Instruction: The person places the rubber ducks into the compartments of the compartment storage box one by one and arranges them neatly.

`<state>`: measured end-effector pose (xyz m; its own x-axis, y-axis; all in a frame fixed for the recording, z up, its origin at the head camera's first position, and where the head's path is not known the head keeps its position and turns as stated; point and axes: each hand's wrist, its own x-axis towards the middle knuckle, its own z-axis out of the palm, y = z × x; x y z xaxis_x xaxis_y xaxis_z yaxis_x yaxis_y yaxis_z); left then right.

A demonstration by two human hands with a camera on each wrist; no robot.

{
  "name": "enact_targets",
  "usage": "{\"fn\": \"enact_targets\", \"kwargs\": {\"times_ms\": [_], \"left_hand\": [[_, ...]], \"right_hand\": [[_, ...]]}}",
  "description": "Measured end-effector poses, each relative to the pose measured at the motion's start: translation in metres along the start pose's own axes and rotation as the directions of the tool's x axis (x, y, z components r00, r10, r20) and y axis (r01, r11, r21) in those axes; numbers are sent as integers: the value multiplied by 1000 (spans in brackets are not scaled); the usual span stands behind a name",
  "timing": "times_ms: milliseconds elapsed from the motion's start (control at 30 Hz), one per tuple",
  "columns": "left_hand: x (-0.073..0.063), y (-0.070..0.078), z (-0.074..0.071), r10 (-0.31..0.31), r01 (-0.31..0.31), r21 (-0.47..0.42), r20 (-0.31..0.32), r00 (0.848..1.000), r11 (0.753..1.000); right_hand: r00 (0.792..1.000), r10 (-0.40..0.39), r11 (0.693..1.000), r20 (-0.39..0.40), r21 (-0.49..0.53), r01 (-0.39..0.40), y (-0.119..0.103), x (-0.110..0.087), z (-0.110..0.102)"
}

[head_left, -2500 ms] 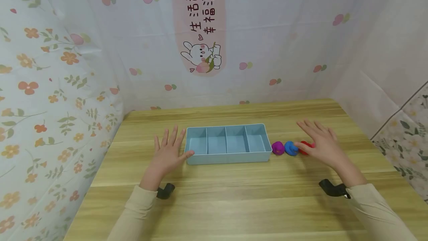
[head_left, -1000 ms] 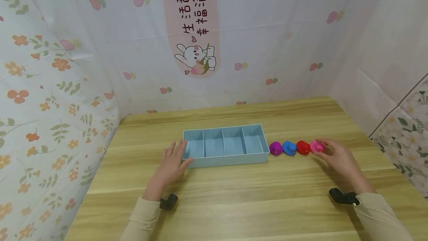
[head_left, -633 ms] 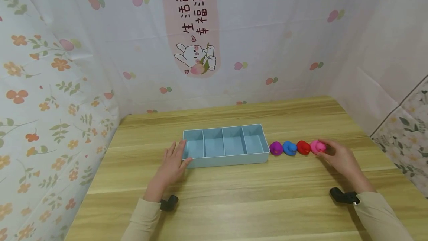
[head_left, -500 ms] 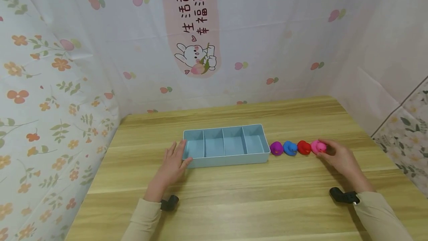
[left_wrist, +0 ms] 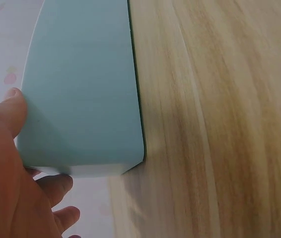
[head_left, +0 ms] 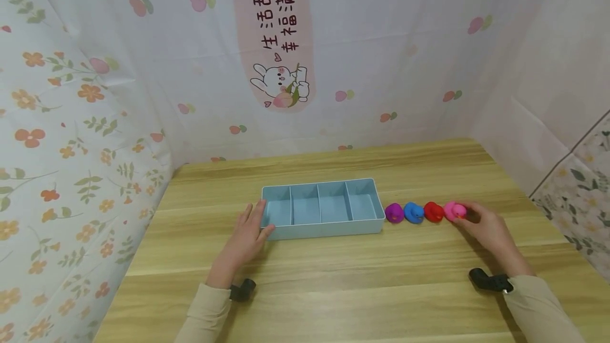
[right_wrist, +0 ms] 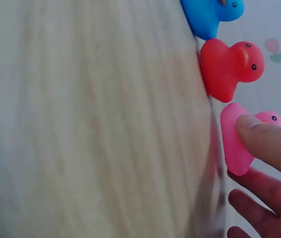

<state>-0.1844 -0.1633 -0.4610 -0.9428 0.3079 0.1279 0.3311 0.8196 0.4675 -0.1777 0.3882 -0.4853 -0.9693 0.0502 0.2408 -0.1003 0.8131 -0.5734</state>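
My right hand [head_left: 491, 229] pinches a pink rubber duck [right_wrist: 235, 141] between thumb and fingers at the right end of a row of ducks. In the right wrist view the thumb lies across the duck's side, hiding part of it. Left of it are a red duck [head_left: 433, 211], a blue duck [head_left: 413, 213] and a purple duck [head_left: 394, 213]. My left hand [head_left: 242, 238] rests at the left end of a light blue divided tray [head_left: 329, 229], fingers at the end wall and thumb tip at the front rim.
The tray's compartments [head_left: 307, 208] lie side by side. Its right end stands close to the purple duck. The wooden table [head_left: 324, 285] meets a patterned cloth [head_left: 200, 68] at the back and sides. Black mounts [head_left: 488, 280] sit at both wrists.
From above the ducks, my right hand has come down to the right end of the row and taken hold of the pink duck. My left hand has lowered onto the tray's left end.
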Motion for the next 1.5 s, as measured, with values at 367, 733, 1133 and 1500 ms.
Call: {"fn": "enact_targets", "kwargs": {"times_ms": [367,733,1133,1500], "left_hand": [[-2,0,1,16,-15,-77,14,1000,997],[-1,2,-2,11,-9,-108,17,1000,994],[-3,2,-2,1,2,-117,30,1000,993],[-2,-1,-1,5,-2,-116,30,1000,993]], "right_hand": [[997,73,997,24,36,-74,-17,1,-10],[999,54,994,-1,91,-54,-34,9,-13],[998,-29,992,-51,118,35,-69,22,-3],[999,-45,990,-11,136,46,-105,33,10]]}}
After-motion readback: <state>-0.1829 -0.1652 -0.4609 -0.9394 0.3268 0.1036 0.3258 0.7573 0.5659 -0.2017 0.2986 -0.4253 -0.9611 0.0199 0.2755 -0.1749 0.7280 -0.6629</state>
